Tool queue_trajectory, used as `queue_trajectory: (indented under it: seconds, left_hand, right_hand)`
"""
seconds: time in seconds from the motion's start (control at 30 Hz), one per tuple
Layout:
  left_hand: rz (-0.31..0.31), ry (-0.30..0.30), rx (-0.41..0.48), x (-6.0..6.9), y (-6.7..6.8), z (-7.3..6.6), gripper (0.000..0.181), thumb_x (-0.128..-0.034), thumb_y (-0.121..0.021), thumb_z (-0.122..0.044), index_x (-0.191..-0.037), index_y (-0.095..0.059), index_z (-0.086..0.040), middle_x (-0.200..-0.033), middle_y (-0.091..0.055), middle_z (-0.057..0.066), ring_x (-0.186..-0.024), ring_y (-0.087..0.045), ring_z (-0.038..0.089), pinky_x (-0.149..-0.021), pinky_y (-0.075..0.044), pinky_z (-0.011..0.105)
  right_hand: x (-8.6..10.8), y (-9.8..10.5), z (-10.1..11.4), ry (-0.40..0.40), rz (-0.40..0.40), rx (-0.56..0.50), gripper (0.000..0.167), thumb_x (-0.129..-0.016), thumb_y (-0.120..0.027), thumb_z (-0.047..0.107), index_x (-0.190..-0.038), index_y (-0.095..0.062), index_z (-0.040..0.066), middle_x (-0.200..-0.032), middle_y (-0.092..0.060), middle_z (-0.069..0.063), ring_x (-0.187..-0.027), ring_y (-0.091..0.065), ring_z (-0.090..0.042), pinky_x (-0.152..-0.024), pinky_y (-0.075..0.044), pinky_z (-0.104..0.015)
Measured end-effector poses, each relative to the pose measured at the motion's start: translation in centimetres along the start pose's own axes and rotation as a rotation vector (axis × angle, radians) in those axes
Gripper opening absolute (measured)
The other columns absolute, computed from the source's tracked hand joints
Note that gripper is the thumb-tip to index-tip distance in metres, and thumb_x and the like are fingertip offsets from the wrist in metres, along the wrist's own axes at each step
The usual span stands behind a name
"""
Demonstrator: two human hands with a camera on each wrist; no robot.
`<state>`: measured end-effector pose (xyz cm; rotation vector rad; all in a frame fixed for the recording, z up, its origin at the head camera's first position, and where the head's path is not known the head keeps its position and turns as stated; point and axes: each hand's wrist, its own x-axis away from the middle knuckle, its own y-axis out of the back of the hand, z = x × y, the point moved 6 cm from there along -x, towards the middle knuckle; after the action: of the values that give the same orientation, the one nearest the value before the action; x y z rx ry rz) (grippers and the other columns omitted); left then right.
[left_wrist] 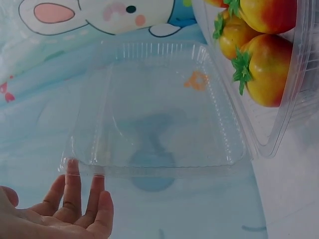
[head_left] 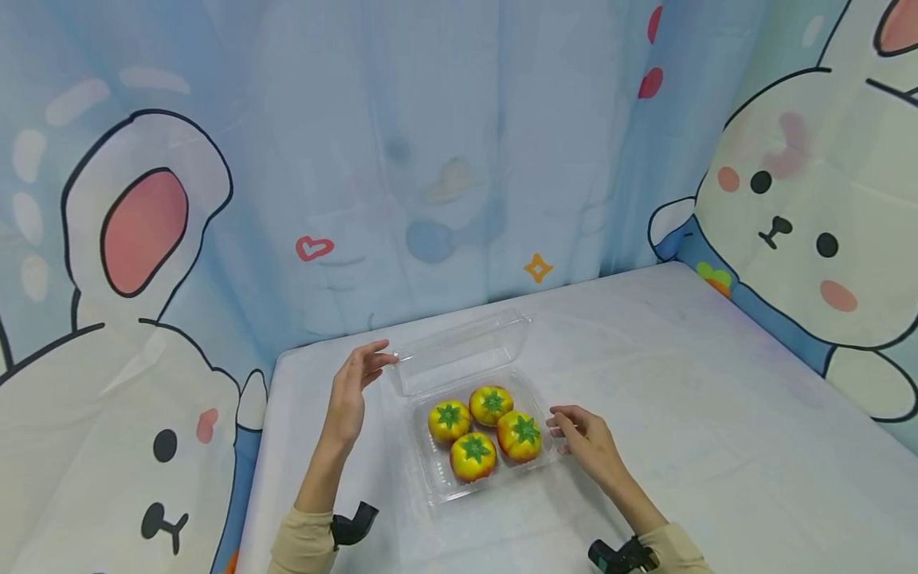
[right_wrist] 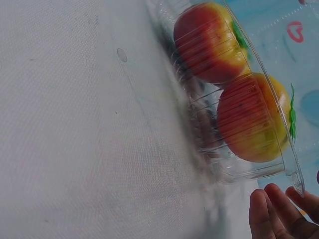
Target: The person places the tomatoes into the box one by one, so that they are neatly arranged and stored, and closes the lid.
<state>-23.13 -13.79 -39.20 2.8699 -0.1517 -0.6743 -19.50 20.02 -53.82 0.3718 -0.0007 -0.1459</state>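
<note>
Rabbit-print backdrop (head_left: 445,119) behind tray, white table (head_left: 717,399) under it. Clear plastic tray (head_left: 429,472) is the base of a clamshell; lid (head_left: 462,351) stands swung open at tray's far edge. Left hand (head_left: 349,392): fingers loosely extended, fingertips at lid's outer corner, no grip; forearm runs up past tray's left side, hand turned in. Right hand (head_left: 590,440): fingers relaxed, tips at tray's right rim by the corner tab, contact unclear; forearm angles in from near right. Four yellow-red fruits (head_left: 519,440), green star-shaped tops, sit inside tray.
</note>
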Motion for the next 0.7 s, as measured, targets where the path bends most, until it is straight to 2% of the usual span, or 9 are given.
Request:
queue_trajectory:
  seconds: [0.33,0.47,0.7]
  left_hand:
    - [-0.033,0.002,0.001,-0.5,0.2,0.1,0.049,-0.1095,-0.022,-0.024,-0.136,-0.049,0.008,-0.135,-0.052,0.024,-0.114,-0.060,0.042,-0.103,-0.041,0.054]
    - [-0.035,0.017,-0.003,-0.8,0.2,0.2,0.049,-0.1095,-0.022,-0.024,-0.137,-0.048,0.007,-0.138,-0.051,0.023,-0.113,-0.060,0.042,-0.102,-0.042,0.054]
    - [-0.018,0.063,-0.021,-1.4,-0.1,0.3,0.051,-0.1096,-0.022,-0.027,-0.139,-0.049,0.005,-0.138,-0.054,0.020,-0.109,-0.062,0.040,-0.098,-0.043,0.049]
  right_hand:
    - [0.0,0.1,-0.3,-0.037,0.015,-0.003,0.033,-0.103,-0.049,0.018,-0.123,-0.061,-0.006,-0.106,-0.069,-0.018,-0.090,-0.066,-0.024,-0.065,-0.056,-0.023]
    - [0.1,0.1,-0.2,-0.043,0.018,-0.014,0.033,-0.104,-0.049,0.018,-0.123,-0.061,-0.006,-0.107,-0.069,-0.019,-0.092,-0.066,-0.027,-0.065,-0.056,-0.025]
    - [0.1,-0.1,-0.6,-0.033,0.021,-0.026,0.033,-0.104,-0.049,0.017,-0.122,-0.061,-0.007,-0.108,-0.068,-0.021,-0.094,-0.068,-0.031,-0.069,-0.059,-0.033]
